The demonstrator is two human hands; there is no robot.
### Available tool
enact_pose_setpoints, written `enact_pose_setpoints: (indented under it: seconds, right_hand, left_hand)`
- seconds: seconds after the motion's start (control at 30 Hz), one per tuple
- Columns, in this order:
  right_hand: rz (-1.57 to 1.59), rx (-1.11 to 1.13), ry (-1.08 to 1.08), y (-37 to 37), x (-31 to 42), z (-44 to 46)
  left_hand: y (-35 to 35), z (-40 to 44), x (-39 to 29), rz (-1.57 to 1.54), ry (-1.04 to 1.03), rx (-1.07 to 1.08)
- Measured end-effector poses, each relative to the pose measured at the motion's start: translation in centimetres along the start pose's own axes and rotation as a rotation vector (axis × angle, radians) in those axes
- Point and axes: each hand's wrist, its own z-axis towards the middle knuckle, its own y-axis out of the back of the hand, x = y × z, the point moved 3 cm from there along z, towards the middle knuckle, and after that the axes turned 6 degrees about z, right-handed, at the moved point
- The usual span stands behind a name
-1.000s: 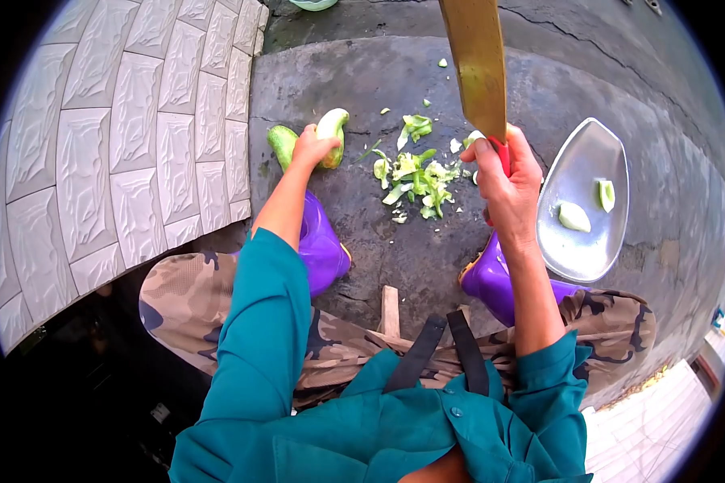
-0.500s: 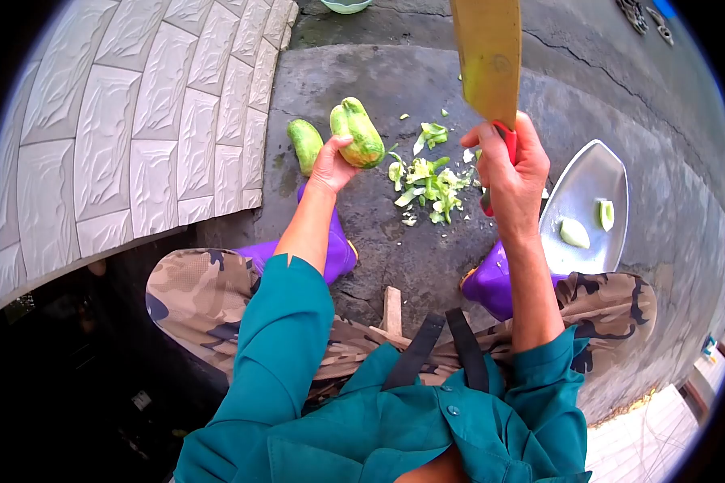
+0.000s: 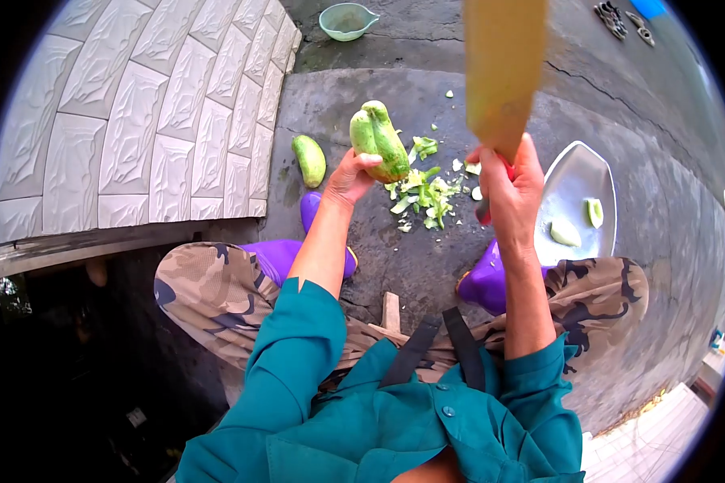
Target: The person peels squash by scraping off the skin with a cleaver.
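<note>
My left hand is closed around the lower left side of a fat, yellow-green cucumber with a groove down its upper end. In my right hand is the red handle of a cleaver, its broad yellowish blade pointing up and away, apart from the cucumber. Pale green peelings lie scattered on the concrete between my hands. Another cucumber rests on the ground left of my left hand. Right of my right hand, a silver metal tray holds a peeled piece and a hollowed chunk.
My purple boots stand on the concrete floor, with a short wooden piece between my legs. A tiled ledge borders the left. Farther off are a pale green bowl and sandals.
My left hand has carried the cucumber slightly right, toward the peelings. The cleaver is still raised in my right hand. The view has tilted, showing more of the bowl.
</note>
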Motion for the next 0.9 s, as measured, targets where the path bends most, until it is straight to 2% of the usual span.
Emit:
enact_pose_setpoints:
  seconds: [0.07, 0.13, 0.27, 0.37, 0.4, 0.5, 0.53, 0.6, 0.63, 0.77, 0.9]
  right_hand:
    - [0.007, -0.009, -0.113, 1.2, -1.0, -0.7]
    - [0.027, -0.055, -0.128, 1.5, -1.0, -1.5]
    - [-0.127, -0.105, 0.019, 2.4, 0.1, -2.0]
    - [-0.098, -0.106, 0.026, 2.5, 0.9, -2.1]
    - [-0.091, -0.1, 0.025, 2.6, 0.7, -2.1]
    - [-0.084, -0.102, -0.048, 2.9, 0.0, -2.4]
    - [-0.083, -0.096, -0.056, 3.0, -0.1, -2.7]
    - [-0.006, -0.088, -0.099, 3.1, -0.8, -2.6]
    - [-0.005, -0.08, -0.093, 3.1, -1.0, -2.6]
    - [-0.027, -0.102, -0.149, 2.7, -2.2, -2.1]
    - [-0.048, -0.088, -0.214, 1.8, -3.7, -1.7]
  left_hand:
    - [-2.3, 0.0, -0.1, 0.057, 0.025, 0.112]
    - [-3.6, -0.3, 0.0, 0.112, 0.044, 0.122]
    - [-5.7, -0.3, 0.0, 0.23, 0.023, 0.196]
    - [-4.9, 0.3, 0.5, 0.15, 0.084, -0.011]
    - [-4.0, 0.5, 0.6, 0.154, 0.079, -0.019]
    - [0.2, 1.0, 1.4, 0.496, 0.183, -0.564]
    - [2.1, 1.3, 2.3, 0.492, 0.187, -0.573]
    - [7.3, 1.8, 3.5, 1.091, 0.172, -0.853]
    - [8.6, 1.8, 3.4, 1.283, 0.242, -0.883]
    - [8.6, 1.1, 3.3, 1.513, 0.451, -0.959]
    - [9.4, 1.9, 3.5, 1.706, 0.466, -0.977]
